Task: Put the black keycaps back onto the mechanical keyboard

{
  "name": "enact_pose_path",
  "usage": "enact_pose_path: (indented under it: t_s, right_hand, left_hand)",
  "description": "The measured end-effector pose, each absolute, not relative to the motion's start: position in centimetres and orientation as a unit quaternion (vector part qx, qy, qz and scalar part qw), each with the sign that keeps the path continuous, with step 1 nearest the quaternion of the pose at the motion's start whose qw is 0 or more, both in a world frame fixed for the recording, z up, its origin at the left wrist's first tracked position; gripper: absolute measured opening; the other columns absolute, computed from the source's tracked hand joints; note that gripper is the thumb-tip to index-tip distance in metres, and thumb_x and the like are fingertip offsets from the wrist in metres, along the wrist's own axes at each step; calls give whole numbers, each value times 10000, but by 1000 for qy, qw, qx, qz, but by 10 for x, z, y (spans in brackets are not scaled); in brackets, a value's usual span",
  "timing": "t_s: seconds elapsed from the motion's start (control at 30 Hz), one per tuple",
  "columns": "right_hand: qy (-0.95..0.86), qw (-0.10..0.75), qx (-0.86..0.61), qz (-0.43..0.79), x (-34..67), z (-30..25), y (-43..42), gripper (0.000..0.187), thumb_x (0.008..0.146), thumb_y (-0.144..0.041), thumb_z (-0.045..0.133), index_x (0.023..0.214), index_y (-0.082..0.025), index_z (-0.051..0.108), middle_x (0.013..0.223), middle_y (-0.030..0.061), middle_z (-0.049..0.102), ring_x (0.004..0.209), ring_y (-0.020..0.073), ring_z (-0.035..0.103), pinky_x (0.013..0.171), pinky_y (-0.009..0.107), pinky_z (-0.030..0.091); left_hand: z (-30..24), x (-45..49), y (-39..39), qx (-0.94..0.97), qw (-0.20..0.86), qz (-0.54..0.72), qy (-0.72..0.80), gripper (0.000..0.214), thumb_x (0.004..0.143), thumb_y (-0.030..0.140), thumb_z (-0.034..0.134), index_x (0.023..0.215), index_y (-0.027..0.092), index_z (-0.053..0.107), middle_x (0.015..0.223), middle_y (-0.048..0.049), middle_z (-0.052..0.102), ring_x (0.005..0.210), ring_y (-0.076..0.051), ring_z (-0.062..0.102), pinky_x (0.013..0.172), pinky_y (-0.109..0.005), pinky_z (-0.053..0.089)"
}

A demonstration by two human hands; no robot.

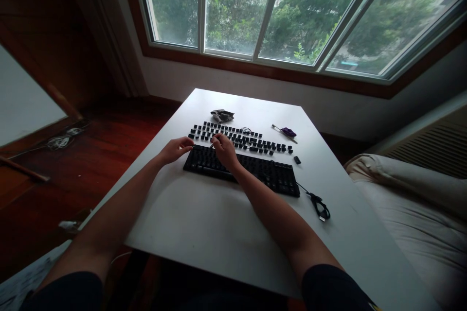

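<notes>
A black keyboard (255, 167) lies across the middle of the white table. At its far left corner is my left hand (175, 149), fingers curled with thumb and fingertips on that corner. My right hand (224, 149) is above the left part of the keyboard, closed in a pinch. A thin dark tool (211, 146) pokes out below its fingertips; its kind is too small to tell. Just behind the keyboard, loose black keycaps (270, 146) lie in rows. The right forearm hides part of the keyboard.
A crumpled grey cloth (222, 116) and a purple-handled brush (288, 131) lie toward the far side of the white table (189, 223). One black piece (297, 160) sits right of the keycaps. The coiled USB cable (319, 205) lies at right. A covered sofa (408, 204) flanks the table.
</notes>
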State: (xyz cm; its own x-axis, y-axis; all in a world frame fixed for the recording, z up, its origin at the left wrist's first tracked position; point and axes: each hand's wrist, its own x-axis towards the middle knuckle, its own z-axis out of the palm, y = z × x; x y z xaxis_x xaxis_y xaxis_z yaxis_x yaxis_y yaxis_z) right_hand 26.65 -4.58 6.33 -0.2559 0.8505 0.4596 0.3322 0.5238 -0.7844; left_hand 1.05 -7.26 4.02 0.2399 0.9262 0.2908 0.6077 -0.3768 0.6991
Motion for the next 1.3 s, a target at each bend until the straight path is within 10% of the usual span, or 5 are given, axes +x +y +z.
enact_pose_path:
  t_s: [1.3]
  right_hand:
    - [-676,454,-308,491,258,34,-23,225,826,-364,637,987,-208,649,700,-14,629,675,159,617,634,278,487]
  left_hand:
    - [0,-6,-42,688,35,305,657,242,895,266,622,1105,245,740,965,-67,610,891,-222,604,845,-351,490]
